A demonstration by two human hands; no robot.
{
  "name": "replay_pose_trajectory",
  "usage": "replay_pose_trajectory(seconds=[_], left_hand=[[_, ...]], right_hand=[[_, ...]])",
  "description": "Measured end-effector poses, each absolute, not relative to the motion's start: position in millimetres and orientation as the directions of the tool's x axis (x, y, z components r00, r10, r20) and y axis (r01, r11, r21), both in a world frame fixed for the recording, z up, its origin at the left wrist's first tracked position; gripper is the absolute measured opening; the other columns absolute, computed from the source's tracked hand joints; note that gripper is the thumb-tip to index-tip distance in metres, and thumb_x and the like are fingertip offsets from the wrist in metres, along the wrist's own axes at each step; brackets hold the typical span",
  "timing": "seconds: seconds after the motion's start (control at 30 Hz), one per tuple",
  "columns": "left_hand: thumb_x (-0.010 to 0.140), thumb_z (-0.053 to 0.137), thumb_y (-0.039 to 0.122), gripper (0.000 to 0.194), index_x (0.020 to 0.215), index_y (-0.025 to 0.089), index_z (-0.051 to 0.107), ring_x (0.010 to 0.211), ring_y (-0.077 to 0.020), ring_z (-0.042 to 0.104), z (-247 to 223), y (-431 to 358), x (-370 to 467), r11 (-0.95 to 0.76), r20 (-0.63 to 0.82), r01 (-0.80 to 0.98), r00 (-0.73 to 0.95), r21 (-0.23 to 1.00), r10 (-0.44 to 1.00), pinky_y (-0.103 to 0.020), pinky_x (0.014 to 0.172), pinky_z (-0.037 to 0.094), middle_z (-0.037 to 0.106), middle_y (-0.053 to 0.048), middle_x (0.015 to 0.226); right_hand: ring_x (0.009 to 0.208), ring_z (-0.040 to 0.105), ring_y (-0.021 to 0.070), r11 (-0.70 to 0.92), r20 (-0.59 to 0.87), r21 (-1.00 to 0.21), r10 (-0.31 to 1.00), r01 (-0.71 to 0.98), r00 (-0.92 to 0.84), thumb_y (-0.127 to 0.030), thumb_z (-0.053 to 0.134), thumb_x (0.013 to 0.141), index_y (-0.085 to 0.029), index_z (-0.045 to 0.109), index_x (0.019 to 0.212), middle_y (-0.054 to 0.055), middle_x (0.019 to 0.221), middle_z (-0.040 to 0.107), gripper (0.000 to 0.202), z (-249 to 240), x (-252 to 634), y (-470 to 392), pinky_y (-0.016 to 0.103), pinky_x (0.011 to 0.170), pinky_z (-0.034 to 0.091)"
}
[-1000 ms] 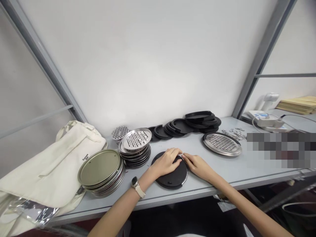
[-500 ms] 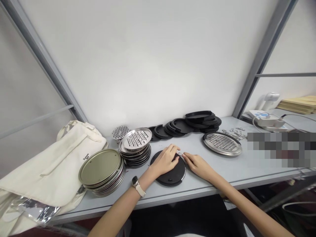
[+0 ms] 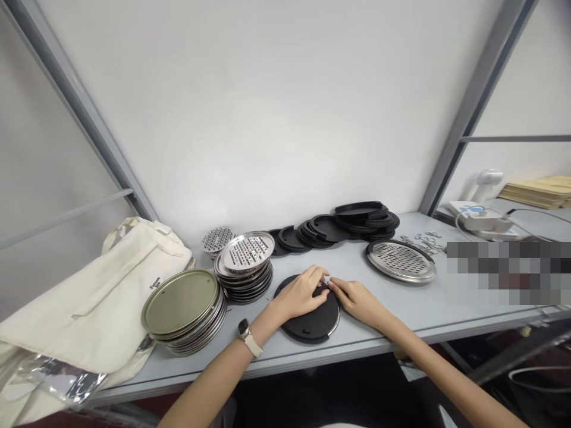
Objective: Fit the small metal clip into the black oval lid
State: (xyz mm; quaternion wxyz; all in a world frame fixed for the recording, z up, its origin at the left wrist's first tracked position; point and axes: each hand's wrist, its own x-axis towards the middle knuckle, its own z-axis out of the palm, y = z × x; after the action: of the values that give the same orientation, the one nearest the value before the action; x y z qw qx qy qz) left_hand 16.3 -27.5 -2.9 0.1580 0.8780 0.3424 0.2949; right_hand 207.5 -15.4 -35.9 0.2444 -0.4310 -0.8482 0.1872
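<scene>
A black round disc [image 3: 312,324] with a shiny edge on its right side lies near the table's front edge. My left hand [image 3: 303,292] rests on top of it, fingers bent at its upper right rim. At that same rim my right hand [image 3: 353,297] pinches something small and thin, too small to make out. The two hands' fingertips nearly meet there. Right of them lies a perforated metal grater disc [image 3: 401,260] with a black rim piece. Small metal hooks [image 3: 428,242] are scattered behind it.
Grater discs [image 3: 247,252] are stacked left of the hands, beside a pile of olive-green lids [image 3: 181,302]. A cream bag [image 3: 102,291] lies at the far left. Black discs [image 3: 330,229] overlap along the wall. A white device [image 3: 482,220] with cables stands at the right.
The black disc has shifted slightly right and toward the table's front edge. My left hand has moved slightly right, and its fingertips are closer to those of my right hand.
</scene>
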Motion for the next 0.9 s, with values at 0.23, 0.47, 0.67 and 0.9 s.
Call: replay_pose_trajectory(seconds=[0.23,0.47,0.67,0.9], left_hand=[[0.081,0.056,0.018,0.032,0.110,0.019,0.045,0.097,-0.0209,0.056,2.9,-30.6,17.0,-0.707,0.435,0.593,0.560,0.384,0.706,-0.034,0.086,0.047,0.054,-0.007,0.108],[0.082,0.056,0.018,0.028,0.108,0.018,0.047,0.103,-0.0228,0.053,3.2,-29.5,18.2,-0.728,0.446,0.598,0.580,0.335,0.681,-0.037,0.092,0.043,0.057,-0.007,0.106],[0.082,0.056,0.017,0.027,0.108,0.018,0.048,0.103,-0.0229,0.053,1.6,-28.7,17.8,-0.740,0.450,0.598,0.593,0.308,0.667,-0.037,0.092,0.042,0.058,-0.006,0.106],[0.083,0.056,0.018,0.026,0.108,0.018,0.047,0.100,-0.0222,0.055,0.9,-29.1,17.6,-0.733,0.438,0.612,0.595,0.295,0.673,-0.036,0.090,0.042,0.059,-0.006,0.104]], right_hand=[[0.061,0.058,0.0181,0.535,0.242,-0.570,0.835,0.624,-0.495,-0.036,0.027,0.097,-0.020,0.054,0.078,0.002,0.067,0.062,0.037,-31.3,207.4,-17.4,0.026,0.060,0.035],[0.058,0.052,0.0156,0.486,0.198,-0.634,0.854,0.601,-0.481,-0.041,0.027,0.096,-0.019,0.048,0.064,0.001,0.062,0.058,0.045,-26.9,208.3,-17.2,0.026,0.057,0.034],[0.058,0.051,0.0152,0.494,0.213,-0.638,0.851,0.591,-0.481,-0.044,0.027,0.096,-0.018,0.050,0.065,0.002,0.063,0.059,0.047,-29.5,207.9,-16.5,0.026,0.056,0.034],[0.058,0.051,0.0149,0.496,0.207,-0.635,0.848,0.592,-0.488,-0.043,0.027,0.097,-0.018,0.051,0.065,0.001,0.063,0.059,0.047,-28.9,207.7,-16.8,0.025,0.057,0.034]])
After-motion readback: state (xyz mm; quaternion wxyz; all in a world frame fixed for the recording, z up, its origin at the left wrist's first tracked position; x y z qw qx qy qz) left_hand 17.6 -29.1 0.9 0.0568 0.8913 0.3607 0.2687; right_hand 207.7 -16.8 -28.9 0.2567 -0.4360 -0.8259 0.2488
